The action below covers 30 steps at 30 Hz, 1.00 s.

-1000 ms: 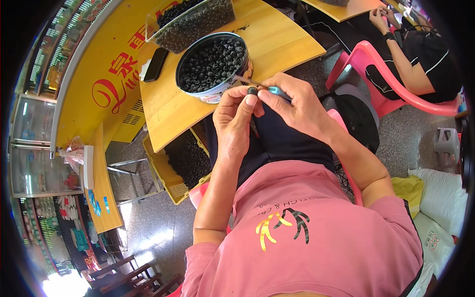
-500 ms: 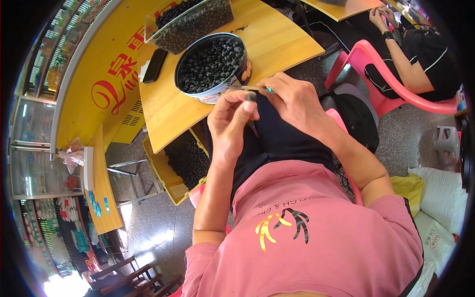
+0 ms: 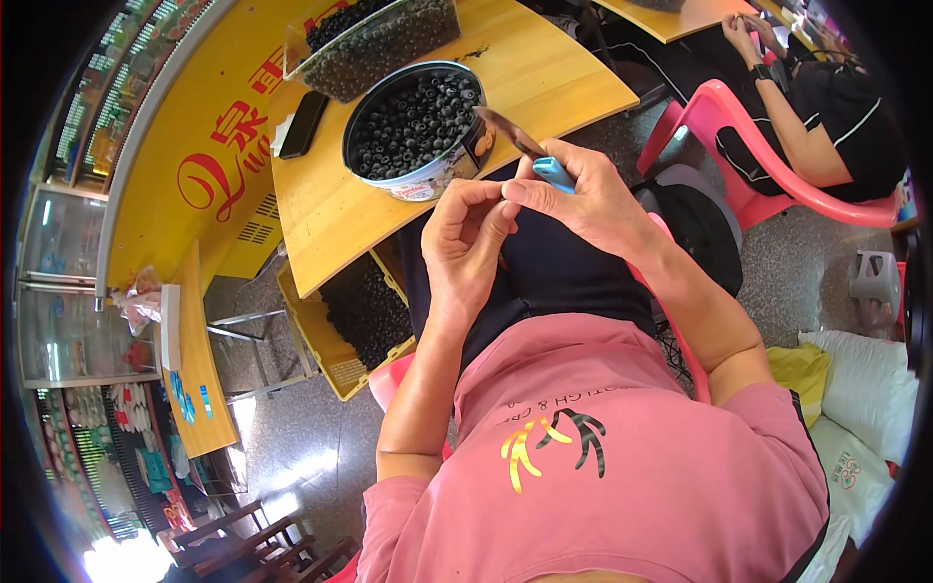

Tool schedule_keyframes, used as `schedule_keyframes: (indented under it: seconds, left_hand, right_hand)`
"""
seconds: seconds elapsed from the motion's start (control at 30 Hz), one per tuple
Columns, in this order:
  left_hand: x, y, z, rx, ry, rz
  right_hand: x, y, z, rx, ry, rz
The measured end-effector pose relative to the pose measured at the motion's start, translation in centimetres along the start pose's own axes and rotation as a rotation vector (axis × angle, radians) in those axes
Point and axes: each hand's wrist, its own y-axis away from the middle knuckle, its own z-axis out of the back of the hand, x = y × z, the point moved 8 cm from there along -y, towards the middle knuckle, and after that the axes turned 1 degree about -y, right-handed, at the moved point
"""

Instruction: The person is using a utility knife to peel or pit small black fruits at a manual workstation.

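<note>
My right hand (image 3: 595, 199) holds a small knife by its blue handle (image 3: 554, 175), with the blade (image 3: 509, 130) pointing up and left toward a round tub. My left hand (image 3: 465, 243) is closed in a pinch, its fingertips meeting my right thumb and fingers over my lap. Whatever it pinches is hidden now; half a second ago a small dark round piece showed there. Just beyond the hands, the tub (image 3: 413, 187) stands near the table edge, filled with dark round pieces (image 3: 413, 121), some showing pale rings.
The wooden table (image 3: 544, 73) also carries a clear bin (image 3: 379, 58) of dark pieces and a phone (image 3: 304, 124). Below it sits a yellow crate (image 3: 321, 350) with more dark pieces. At right are a pink chair (image 3: 724, 107), a seated person (image 3: 826, 126) and white sacks (image 3: 865, 379).
The knife has turned in my right hand, so its blade now points upward and its handle shows. Both hands have come together, and the dark piece at my left fingertips is no longer visible.
</note>
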Motion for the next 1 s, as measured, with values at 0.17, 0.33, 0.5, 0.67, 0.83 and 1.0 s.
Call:
schedule_keyframes:
  seconds: [0.17, 0.33, 0.5, 0.67, 0.83, 1.0]
  left_hand:
    - [-0.5, 0.0, 0.4, 0.023, -0.036, -0.073]
    - [-0.7, 0.6, 1.1, 0.046, 0.011, -0.061]
    - [-0.8, 2.0, 3.6, -0.025, 0.038, -0.025]
    - [-4.0, 4.1, 14.9, -0.482, -0.206, -0.153]
    - [-5.6, 7.7, 28.5, -0.87, -0.489, -0.203]
    - [-3.4, 9.1, 34.8, -0.889, -0.706, -0.003]
  right_hand:
    - [-0.9, -0.2, -1.5, 0.051, -0.324, -0.051]
    - [-1.8, 0.1, -2.5, 0.101, -0.443, -0.14]
    - [-2.3, 0.3, -3.9, 0.149, -0.383, -0.204]
    - [-1.9, 0.3, -2.1, 0.065, -0.176, -0.166]
    - [-3.0, -0.3, -0.1, -0.007, -0.22, -0.171]
    - [-2.9, -0.8, 0.4, -0.023, -0.211, -0.168]
